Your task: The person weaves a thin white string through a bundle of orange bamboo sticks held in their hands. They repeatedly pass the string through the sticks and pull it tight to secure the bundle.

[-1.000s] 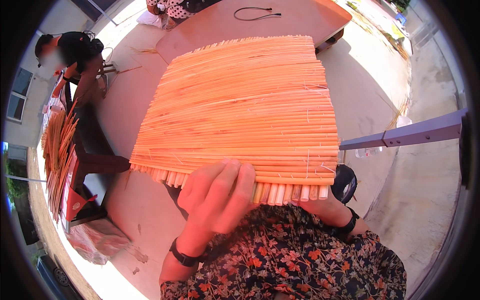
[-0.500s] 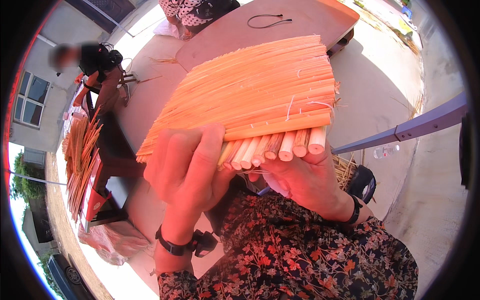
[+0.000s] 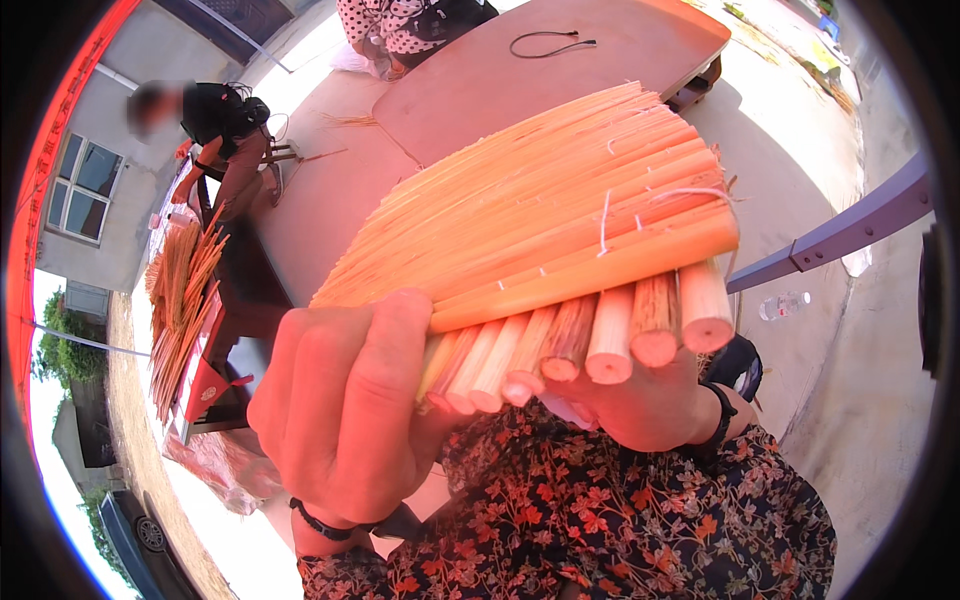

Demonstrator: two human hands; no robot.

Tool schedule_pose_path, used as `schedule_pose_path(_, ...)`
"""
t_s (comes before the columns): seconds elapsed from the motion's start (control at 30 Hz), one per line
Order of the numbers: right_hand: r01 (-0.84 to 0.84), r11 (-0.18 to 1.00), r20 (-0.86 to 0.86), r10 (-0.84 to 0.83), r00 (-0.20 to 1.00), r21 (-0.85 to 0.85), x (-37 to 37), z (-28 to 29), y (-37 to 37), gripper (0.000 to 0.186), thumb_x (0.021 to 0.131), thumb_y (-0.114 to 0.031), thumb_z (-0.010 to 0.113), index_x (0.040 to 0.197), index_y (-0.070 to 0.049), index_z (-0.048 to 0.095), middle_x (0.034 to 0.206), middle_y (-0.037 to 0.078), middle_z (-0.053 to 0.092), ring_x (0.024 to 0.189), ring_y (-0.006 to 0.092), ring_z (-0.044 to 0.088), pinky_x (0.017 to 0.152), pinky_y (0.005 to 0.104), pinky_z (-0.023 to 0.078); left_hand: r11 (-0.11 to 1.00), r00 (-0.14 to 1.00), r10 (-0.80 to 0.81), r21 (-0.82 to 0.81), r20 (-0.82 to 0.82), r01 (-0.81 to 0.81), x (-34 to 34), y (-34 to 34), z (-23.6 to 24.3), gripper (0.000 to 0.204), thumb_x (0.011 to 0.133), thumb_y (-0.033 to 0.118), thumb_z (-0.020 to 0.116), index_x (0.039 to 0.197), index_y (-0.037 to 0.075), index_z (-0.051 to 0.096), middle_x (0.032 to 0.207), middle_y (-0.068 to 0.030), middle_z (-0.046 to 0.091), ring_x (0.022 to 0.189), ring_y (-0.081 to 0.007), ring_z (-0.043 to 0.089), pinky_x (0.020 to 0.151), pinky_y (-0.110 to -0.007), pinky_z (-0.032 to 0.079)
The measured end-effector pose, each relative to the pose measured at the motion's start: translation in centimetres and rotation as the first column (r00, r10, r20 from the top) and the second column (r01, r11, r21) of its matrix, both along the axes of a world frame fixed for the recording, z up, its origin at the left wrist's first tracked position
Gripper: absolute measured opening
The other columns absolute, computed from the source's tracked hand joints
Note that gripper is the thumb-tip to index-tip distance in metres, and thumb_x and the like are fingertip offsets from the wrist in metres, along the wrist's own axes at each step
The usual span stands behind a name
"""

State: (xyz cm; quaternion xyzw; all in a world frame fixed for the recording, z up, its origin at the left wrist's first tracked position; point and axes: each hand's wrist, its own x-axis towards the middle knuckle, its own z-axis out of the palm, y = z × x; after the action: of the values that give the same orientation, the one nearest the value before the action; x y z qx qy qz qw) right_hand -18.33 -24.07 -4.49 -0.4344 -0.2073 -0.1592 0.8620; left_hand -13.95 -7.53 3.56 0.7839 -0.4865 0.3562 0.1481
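Note:
A mat of straw-coloured stalks [image 3: 530, 190], stitched with white thread, is held up in front of me, its near edge tilted toward me. Below that edge sticks out a row of round cut stalk ends [image 3: 610, 340]. My left hand [image 3: 345, 400] is closed on the near left edge, fingers curled over the top stalk. From underneath, my right hand [image 3: 650, 405] supports the right end, its fingers mostly hidden by the stalks. Something pale shows by the right fingers, too covered to make out. A loose white thread [image 3: 690, 190] loops over the mat's right corner.
Beyond the mat stands a large table [image 3: 560, 85] with a black cable [image 3: 550, 43] on it. At left, loose stalks [image 3: 180, 300] lie on a dark table, where a person [image 3: 225, 140] bends over. Another person [image 3: 410, 30] is at the far side. A purple-grey bar [image 3: 840, 230] crosses at right.
The mat has come closer and tipped so its stalk ends face me more. My left hand has shifted left and down with it; both hands keep their hold.

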Motion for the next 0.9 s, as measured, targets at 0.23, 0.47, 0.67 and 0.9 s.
schedule_pose_path(0.23, -0.475, 0.839, 0.017, 0.488, 0.872, 0.265, -0.3, 2.2, 2.5, 0.013, 0.1, -0.004, 0.061, 0.111, 0.0, 0.067, 0.093, -0.001, 0.067, 0.085, 0.0042, 0.059, 0.072, 0.0221, 0.049, 0.939, 0.938, 0.344, 0.041, -0.045, -0.342, -5.2, 1.5, 3.4, 0.024, 0.093, 0.019, 0.069, 0.097, -0.004, 0.069, 0.08, -0.0134, 0.064, 0.067, -0.0229, 0.061, 0.061, -0.031, 0.049)
schedule_pose_path(0.47, -0.586, 0.685, -0.208, 0.708, 0.674, 0.432, 1.4, 1.2, 3.3, 0.016, 0.103, -0.017, 0.059, 0.108, -0.003, 0.066, 0.077, -0.003, 0.058, 0.059, 0.0027, 0.051, 0.062, 0.0208, 0.047, 0.923, 0.921, 0.376, 0.126, -0.098, -0.363, -2.8, 3.3, 3.2, 0.019, 0.082, 0.01, 0.079, 0.093, -0.001, 0.068, 0.076, -0.0088, 0.058, 0.062, -0.0211, 0.055, 0.055, -0.032, 0.043)
schedule_pose_path(0.67, -0.535, 0.764, -0.37, 0.643, 0.67, 0.36, 0.4, 2.8, 3.6, 0.017, 0.103, -0.019, 0.06, 0.106, -0.004, 0.066, 0.075, -0.004, 0.059, 0.054, 0.0016, 0.046, 0.053, 0.0195, 0.042, 0.91, 0.911, 0.406, 0.13, -0.072, -0.394, -3.9, 4.0, 2.6, 0.026, 0.079, 0.017, 0.081, 0.093, 0.0, 0.068, 0.075, -0.0084, 0.057, 0.063, -0.0231, 0.056, 0.055, -0.032, 0.043)
schedule_pose_path(0.9, -0.528, 0.781, -0.281, 0.617, 0.735, 0.334, 0.4, 3.2, 4.0, 0.015, 0.102, -0.018, 0.062, 0.106, -0.004, 0.067, 0.079, -0.002, 0.063, 0.056, 0.0017, 0.049, 0.051, 0.0177, 0.04, 0.969, 0.946, 0.247, 0.071, -0.209, -0.237, -1.9, 4.6, 3.6, 0.026, 0.087, 0.017, 0.075, 0.094, -0.005, 0.064, 0.077, -0.0103, 0.056, 0.066, -0.0184, 0.053, 0.058, -0.029, 0.041)
